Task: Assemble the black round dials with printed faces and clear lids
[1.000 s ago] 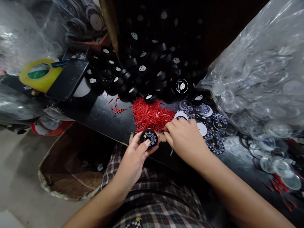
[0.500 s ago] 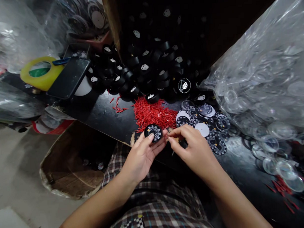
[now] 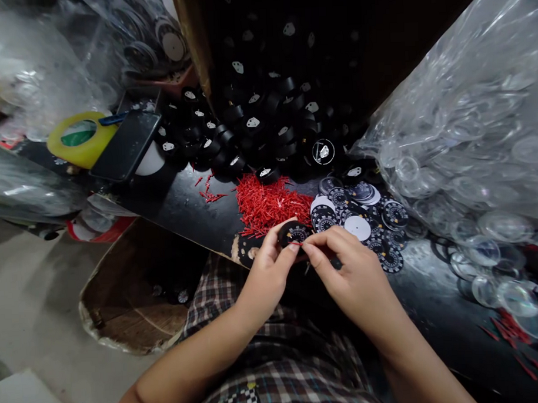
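Note:
My left hand point(image 3: 268, 269) is wrapped round a small round black dial gauge point(image 3: 291, 230) with white markings, its face tilted up and its thumb at the near edge. My right hand point(image 3: 348, 266) is closed in a pinch at the gauge's near right side. A thin red pointer point(image 3: 297, 243) shows at its fingertips, lying over the dial. Just beyond the hands is a heap of red pointers point(image 3: 269, 204). Loose printed dial discs point(image 3: 391, 259) are spread to the right of them.
Black round housings point(image 3: 253, 122) pile out of a box at the back. A bag of clear lenses point(image 3: 452, 154) leans at right. At left are a phone point(image 3: 126, 145), a yellow tape roll point(image 3: 62, 147) and an open carton point(image 3: 122, 289) below the table edge.
My left hand has brought the gauge rightward to my right hand's fingertips. The red pointer now lies over the dial face. The view has shifted slightly.

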`<move>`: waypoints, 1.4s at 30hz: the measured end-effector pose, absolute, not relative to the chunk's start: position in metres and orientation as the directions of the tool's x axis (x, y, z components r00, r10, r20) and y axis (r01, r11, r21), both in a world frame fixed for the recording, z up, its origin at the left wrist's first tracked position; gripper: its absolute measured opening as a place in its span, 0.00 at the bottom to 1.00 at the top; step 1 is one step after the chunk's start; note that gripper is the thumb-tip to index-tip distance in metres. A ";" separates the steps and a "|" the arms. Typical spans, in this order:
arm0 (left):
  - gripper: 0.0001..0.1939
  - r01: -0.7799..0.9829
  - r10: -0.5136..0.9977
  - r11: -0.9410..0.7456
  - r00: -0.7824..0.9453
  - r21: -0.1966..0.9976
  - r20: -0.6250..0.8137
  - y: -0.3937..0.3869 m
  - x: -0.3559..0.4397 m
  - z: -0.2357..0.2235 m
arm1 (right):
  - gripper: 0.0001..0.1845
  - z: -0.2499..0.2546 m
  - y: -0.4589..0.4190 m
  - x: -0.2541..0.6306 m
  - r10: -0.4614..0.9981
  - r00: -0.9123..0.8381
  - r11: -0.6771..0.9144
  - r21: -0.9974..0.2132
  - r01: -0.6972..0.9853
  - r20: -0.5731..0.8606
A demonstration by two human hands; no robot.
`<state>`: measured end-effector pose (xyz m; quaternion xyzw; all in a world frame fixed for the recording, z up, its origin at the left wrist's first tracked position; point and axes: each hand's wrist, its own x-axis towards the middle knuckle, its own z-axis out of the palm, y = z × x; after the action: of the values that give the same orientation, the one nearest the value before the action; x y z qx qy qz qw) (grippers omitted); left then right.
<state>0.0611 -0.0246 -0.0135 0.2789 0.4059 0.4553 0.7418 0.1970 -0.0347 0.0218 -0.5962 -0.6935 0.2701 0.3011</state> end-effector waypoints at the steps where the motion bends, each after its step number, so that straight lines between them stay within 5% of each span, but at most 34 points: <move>1: 0.16 -0.438 0.905 0.420 0.264 0.795 -0.333 -0.025 0.063 -0.013 | 0.07 0.022 -0.035 0.197 0.990 -0.106 0.140 -0.720 0.680 0.092; 10: 0.15 -0.293 0.937 0.324 0.233 0.900 -0.261 -0.029 0.058 -0.003 | 0.09 0.024 -0.038 0.201 0.991 -0.107 0.129 -0.686 0.716 0.074; 19: 0.18 0.041 0.976 0.107 0.186 0.993 -0.113 -0.033 0.055 -0.004 | 0.11 0.023 -0.046 0.194 0.997 -0.059 0.077 -0.700 0.710 0.051; 25: 0.18 -0.162 0.888 0.362 0.359 0.918 -0.287 -0.023 0.051 -0.004 | 0.08 0.022 -0.043 0.201 0.990 -0.089 0.138 -0.698 0.703 0.106; 33: 0.23 -0.132 0.841 0.494 0.323 0.859 -0.434 -0.026 0.051 -0.005 | 0.05 0.023 -0.030 0.199 0.934 -0.236 0.326 -0.371 0.870 0.268; 37: 0.28 -0.216 0.761 0.647 0.245 0.731 -0.601 -0.029 0.063 -0.009 | 0.05 0.027 -0.026 0.196 0.968 -0.110 0.207 -0.473 0.857 0.224; 42: 0.25 0.038 0.874 0.352 0.345 0.935 -0.343 -0.026 0.065 -0.017 | 0.05 0.034 -0.032 0.225 0.997 -0.078 0.056 -0.732 0.679 0.004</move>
<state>0.0647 -0.0259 -0.0167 0.4757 0.4792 0.3129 0.6680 0.2253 -0.0317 0.0337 -0.6219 -0.6739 0.2918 0.2720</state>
